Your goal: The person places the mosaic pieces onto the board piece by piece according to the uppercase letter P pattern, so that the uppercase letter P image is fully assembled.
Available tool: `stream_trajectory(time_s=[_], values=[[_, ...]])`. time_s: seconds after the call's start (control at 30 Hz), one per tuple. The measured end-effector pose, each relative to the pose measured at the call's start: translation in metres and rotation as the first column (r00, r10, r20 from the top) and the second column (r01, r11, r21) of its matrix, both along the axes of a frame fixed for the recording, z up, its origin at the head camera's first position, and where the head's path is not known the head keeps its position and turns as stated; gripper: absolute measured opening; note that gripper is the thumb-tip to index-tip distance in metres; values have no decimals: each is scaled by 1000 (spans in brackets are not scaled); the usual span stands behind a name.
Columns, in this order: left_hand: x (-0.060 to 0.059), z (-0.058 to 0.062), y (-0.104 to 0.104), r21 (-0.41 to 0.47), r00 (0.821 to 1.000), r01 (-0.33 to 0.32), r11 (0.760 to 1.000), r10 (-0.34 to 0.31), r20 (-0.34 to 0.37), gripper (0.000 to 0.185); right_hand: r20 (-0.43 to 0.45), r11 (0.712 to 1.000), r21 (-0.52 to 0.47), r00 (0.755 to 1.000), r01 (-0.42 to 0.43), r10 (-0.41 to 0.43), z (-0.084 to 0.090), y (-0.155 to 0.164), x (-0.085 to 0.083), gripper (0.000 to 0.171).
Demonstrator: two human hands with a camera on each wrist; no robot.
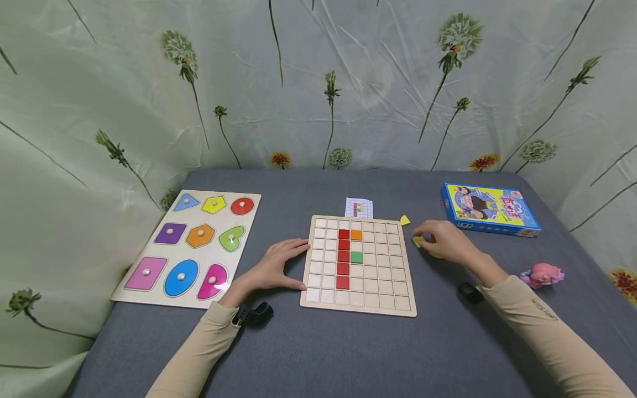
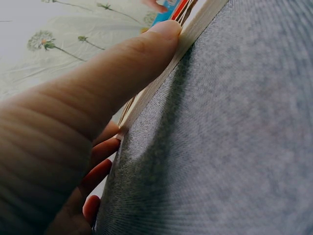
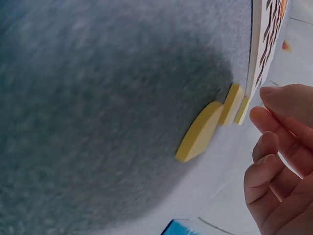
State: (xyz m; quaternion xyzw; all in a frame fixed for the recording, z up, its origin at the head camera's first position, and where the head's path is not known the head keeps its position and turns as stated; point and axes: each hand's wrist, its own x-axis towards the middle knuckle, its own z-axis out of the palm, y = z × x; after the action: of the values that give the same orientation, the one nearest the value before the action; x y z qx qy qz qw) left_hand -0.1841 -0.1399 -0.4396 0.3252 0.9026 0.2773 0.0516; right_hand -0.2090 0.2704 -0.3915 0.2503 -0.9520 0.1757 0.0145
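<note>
A wooden grid board (image 1: 358, 309) lies in the middle, holding a column of red tiles (image 1: 343, 256), an orange tile (image 1: 356, 235) and a green tile (image 1: 356, 257). My left hand (image 1: 276, 265) rests at its left edge, thumb and fingers spread along the side. To the board's right, my right hand (image 1: 450, 241) hovers over yellow pieces (image 1: 418, 241), partly covering them. The right wrist view shows a curved-edge yellow piece (image 3: 199, 134) and two others on the cloth, with nothing between thumb and fingertips. A separate yellow piece (image 1: 405, 220) lies by the board's top right corner.
A printed pattern card (image 1: 365, 202) sits just behind the grid board. At left lies a knobbed shape puzzle (image 1: 199, 204); at back right, a blue and yellow box (image 1: 490, 207). A pink toy (image 1: 543, 273) stands near my right forearm. A patterned curtain (image 1: 298, 127) hangs behind.
</note>
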Motion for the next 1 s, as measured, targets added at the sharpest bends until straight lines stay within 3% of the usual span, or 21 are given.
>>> stream_trajectory(time_s=[0.7,1.0], values=[[0,1,0,-5,1000,1,1000,-1,4,90,46,999,40,998,28,-30,-6,21,0,25],[0,1,0,12,1000,9,1000,-9,-18,89,56,998,50,998,34,-37,-3,22,-11,24]])
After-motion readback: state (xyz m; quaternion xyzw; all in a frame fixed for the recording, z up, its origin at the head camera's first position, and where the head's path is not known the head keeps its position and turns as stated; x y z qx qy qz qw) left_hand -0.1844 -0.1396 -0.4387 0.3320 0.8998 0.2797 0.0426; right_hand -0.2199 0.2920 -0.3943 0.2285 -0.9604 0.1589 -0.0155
